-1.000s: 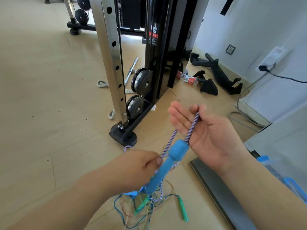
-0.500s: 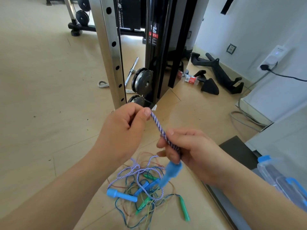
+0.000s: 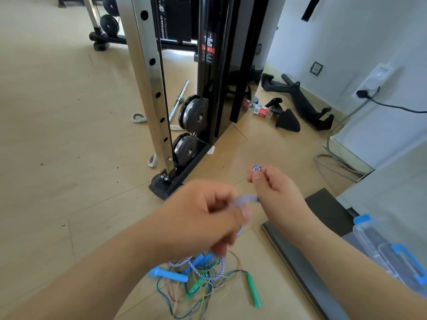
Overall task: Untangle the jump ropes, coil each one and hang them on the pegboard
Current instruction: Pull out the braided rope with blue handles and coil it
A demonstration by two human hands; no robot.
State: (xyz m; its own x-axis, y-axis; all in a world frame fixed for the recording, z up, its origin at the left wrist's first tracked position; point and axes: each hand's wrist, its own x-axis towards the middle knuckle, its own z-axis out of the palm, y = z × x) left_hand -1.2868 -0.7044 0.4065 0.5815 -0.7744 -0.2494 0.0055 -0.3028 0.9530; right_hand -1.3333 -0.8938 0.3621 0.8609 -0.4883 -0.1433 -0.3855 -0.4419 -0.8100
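Down goes the left hand [image 3: 203, 218] since half a second ago, and the right hand [image 3: 275, 192] is now a bit higher than before. The left hand looks blurry. Its fingers are curled round the purple-and-white rope [image 3: 247, 199], which goes across to the right hand. The right hand pinches a small bend of the same rope between its thumb and the tip of a finger, and its other fingers are tucked in.

Below the left hand the rope comes out and drops to the floor [image 3: 57, 158]. There it makes a loop on top of the pile of thin cords [image 3: 196, 296]. One blue handle [image 3: 168, 274] lies on the left side of the pile. A second blue handle peeks out just under the left hand. One green handle [image 3: 254, 289] lies on the right side of the pile.

Behind the hands stands a shiny metal post [image 3: 150, 77] with holes in it. A clear bottle [image 3: 379, 245] with a blue cap lies at the right.
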